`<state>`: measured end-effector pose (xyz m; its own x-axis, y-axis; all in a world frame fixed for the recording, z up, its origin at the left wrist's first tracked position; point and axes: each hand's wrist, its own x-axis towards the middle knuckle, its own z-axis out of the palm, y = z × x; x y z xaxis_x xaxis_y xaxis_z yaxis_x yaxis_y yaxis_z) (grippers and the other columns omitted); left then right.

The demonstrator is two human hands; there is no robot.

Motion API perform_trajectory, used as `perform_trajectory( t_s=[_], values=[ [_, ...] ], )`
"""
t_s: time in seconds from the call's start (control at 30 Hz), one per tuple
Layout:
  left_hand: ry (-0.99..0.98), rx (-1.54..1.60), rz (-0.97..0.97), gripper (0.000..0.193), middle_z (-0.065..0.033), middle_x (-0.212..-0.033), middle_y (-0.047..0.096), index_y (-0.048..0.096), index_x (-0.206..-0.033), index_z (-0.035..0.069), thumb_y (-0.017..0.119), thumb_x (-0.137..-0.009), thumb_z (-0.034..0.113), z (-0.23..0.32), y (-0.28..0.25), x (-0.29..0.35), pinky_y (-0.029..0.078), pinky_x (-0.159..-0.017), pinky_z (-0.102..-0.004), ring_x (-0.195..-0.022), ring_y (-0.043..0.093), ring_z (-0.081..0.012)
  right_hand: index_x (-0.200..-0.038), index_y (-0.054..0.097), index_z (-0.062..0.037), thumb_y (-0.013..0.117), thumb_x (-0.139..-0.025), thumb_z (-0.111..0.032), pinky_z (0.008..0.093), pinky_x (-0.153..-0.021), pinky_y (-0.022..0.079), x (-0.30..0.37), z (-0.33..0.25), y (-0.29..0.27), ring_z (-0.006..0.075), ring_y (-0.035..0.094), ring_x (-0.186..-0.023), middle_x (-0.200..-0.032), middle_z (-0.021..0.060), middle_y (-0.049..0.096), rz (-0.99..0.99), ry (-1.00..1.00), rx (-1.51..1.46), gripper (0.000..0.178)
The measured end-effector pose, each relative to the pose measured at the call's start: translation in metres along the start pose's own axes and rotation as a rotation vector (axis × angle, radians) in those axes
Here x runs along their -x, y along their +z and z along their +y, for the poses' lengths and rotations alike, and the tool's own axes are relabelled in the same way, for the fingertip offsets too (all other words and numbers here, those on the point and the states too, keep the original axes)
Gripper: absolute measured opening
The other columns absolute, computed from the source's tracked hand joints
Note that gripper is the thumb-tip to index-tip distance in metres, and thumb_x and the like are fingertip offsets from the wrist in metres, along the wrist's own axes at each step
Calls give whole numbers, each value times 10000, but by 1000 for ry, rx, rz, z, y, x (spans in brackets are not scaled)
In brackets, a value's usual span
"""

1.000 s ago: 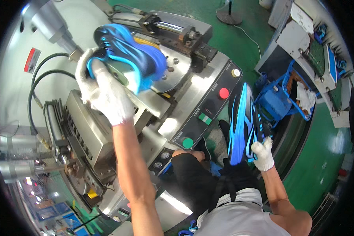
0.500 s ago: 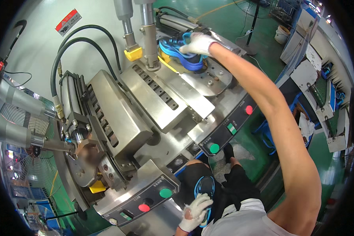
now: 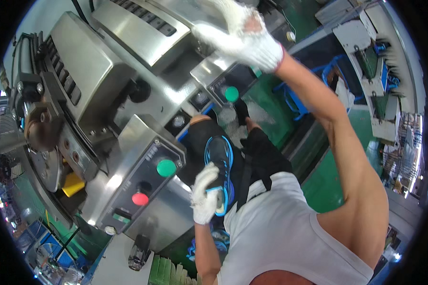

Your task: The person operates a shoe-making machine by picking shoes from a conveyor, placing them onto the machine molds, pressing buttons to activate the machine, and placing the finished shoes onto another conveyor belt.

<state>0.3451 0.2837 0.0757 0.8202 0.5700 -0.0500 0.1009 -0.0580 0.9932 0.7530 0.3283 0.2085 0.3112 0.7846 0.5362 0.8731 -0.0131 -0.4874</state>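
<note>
Nearest the body, the gloved left hand has its fingers curled around the opening end of a black-and-blue shoe, which lies over the lap just off the machine's front edge, toe pointing away. Farther out, over the front edge by the right-hand control panel of the machine, the gloved right hand is raised with fingers spread, nothing visible in them. The shoe's upper looks already shaped, and it is off the machine; what else is done or left cannot be told.
</note>
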Motion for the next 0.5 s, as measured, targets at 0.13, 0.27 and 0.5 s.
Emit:
perform_trajectory(
  t_s=[0.13, 0.27, 0.5],
  values=[
    [-31, 149, 96, 374, -182, -1333, 686, 627, -1270, -1, 527, -910, -10, -4, -11, 10, 437, -1195, -476, -1308, 639, -341, -1572, 421, 44, 778, -933, -360, 489, -1251, 363, 119, -42, 40, 442, 444, -1498, -1620, 288, 432, 43, -69, 78, 836],
    [-31, 284, 199, 427, -199, -1352, 669, 573, -1367, -8, 469, -953, -4, -28, -5, 25, 419, -1218, -471, -1321, 629, -332, -1632, 322, 13, 679, -974, -486, 524, -1316, 194, 188, 1, 94, 461, 233, -1594, -1697, 286, 289, -151, 24, 289, 899],
    [-42, 340, 372, 388, -197, -1366, 669, 565, -1396, 11, 489, -1015, 0, -32, 13, 32, 458, -1172, -409, -1265, 641, -261, -1654, 294, 3, 768, -914, -451, 440, -1298, 270, 269, -101, -18, 379, 293, -1598, -1715, 261, 278, -273, 457, -200, 989]
  ],
)
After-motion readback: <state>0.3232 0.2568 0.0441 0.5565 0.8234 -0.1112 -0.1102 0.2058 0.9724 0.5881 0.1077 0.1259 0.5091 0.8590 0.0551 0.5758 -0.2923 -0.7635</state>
